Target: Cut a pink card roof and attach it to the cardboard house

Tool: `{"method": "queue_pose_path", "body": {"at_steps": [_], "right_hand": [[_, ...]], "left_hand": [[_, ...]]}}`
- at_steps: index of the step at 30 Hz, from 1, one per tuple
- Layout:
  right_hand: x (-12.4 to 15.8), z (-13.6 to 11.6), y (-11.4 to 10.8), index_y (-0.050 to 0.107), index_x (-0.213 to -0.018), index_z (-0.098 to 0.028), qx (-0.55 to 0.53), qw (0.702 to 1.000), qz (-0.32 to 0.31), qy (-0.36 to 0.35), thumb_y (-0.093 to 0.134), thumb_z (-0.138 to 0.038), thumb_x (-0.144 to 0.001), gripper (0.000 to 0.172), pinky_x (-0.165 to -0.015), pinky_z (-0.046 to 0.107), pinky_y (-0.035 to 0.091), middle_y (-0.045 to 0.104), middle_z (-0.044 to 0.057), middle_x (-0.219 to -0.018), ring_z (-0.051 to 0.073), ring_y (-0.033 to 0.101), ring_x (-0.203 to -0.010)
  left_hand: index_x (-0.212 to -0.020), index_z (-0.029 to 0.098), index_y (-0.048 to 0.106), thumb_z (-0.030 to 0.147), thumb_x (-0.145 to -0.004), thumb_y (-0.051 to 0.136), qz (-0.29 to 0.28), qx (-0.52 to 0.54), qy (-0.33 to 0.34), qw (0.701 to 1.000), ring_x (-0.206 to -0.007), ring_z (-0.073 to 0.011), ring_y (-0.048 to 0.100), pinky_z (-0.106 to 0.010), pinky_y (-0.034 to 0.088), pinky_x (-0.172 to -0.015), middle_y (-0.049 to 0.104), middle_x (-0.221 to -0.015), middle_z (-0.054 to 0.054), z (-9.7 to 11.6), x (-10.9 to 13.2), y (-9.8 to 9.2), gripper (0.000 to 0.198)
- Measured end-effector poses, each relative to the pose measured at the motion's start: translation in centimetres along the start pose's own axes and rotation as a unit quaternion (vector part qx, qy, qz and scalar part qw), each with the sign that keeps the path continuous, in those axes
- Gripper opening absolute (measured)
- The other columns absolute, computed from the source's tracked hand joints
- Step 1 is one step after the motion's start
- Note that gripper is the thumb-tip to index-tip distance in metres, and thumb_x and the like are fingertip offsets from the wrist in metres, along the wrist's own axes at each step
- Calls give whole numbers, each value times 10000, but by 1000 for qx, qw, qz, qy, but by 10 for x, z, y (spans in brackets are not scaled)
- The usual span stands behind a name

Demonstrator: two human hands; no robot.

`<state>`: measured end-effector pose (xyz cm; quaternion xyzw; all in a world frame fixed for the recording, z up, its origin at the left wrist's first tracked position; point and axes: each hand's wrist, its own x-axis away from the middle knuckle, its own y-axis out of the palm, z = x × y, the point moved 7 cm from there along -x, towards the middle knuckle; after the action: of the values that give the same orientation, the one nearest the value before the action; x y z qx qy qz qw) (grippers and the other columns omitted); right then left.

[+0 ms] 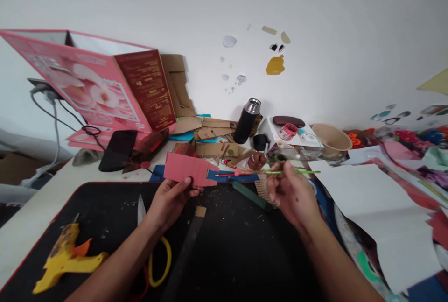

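Note:
My left hand point(177, 194) grips a flat pink cardboard piece point(189, 167) by its lower edge, thumb on the front. A notch is cut in the piece's right end. My right hand point(292, 190) pinches a thin green-handled paintbrush point(276, 172) held level, its pink-coated end pointing left at the cardboard. A small gap seems to separate the two. Behind the brush stands an open jar of dark red paint point(257, 159). Below it lies a dark green craft knife or similar tool point(250, 194).
On the black mat point(241, 255) lie a yellow glue gun point(68, 257), yellow-handled scissors point(161, 264) and a dark strip point(187, 250). A black flask point(247, 121), cardboard scraps point(217, 129), a phone point(118, 149) and a pink box point(101, 87) stand behind. White paper point(371, 208) covers the right.

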<state>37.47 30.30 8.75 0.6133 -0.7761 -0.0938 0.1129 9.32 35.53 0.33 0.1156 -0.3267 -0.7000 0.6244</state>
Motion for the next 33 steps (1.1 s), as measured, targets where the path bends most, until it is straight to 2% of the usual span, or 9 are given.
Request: {"method": "queue_pose_path", "body": {"at_steps": [3, 9, 15, 22, 33], "right_hand": [[6, 13, 10, 664, -855, -225, -8, 1000, -7, 26, 781, -689, -865, 478, -323, 208, 342, 617, -8, -584, 134, 542, -391], [8, 27, 25, 677, -880, -209, -10, 1000, -13, 12, 773, -661, -888, 461, -317, 201, 354, 665, 13, -625, 125, 551, -382], [6, 42, 34, 690, -897, -202, -16, 1000, -22, 12, 772, -642, -900, 447, -324, 185, 351, 680, 10, -637, 131, 598, -393], [7, 46, 36, 694, -914, -206, -5, 999, -38, 9, 739, -622, -936, 419, -336, 203, 377, 724, 31, -703, 147, 636, -426], [8, 43, 36, 700, -899, -208, 40, 997, -62, -3, 719, -606, -957, 403, -365, 206, 410, 741, 41, -732, 149, 663, -466]], "left_hand": [[-757, 172, 797, 348, -580, 1046, 7, -2, 25, 1000, -619, -153, 755, -198, 633, -611, 792, -705, -30, 2, -1, -3, 352], [-817, 170, 806, 381, -655, 1007, -2, -42, 55, 998, -634, -175, 754, -257, 648, -641, 803, -755, -47, 5, 0, -3, 334], [-816, 149, 811, 405, -654, 1008, -6, -67, 61, 996, -643, -181, 751, -259, 642, -645, 794, -729, -62, 6, 4, 0, 362], [-793, 142, 809, 429, -643, 1010, -7, -92, 55, 994, -658, -187, 755, -260, 631, -672, 800, -735, -77, 3, 5, 0, 381], [-814, 152, 782, 413, -675, 992, -5, -116, 83, 990, -672, -176, 742, -265, 626, -697, 808, -765, -65, 6, 5, -2, 363]]}}
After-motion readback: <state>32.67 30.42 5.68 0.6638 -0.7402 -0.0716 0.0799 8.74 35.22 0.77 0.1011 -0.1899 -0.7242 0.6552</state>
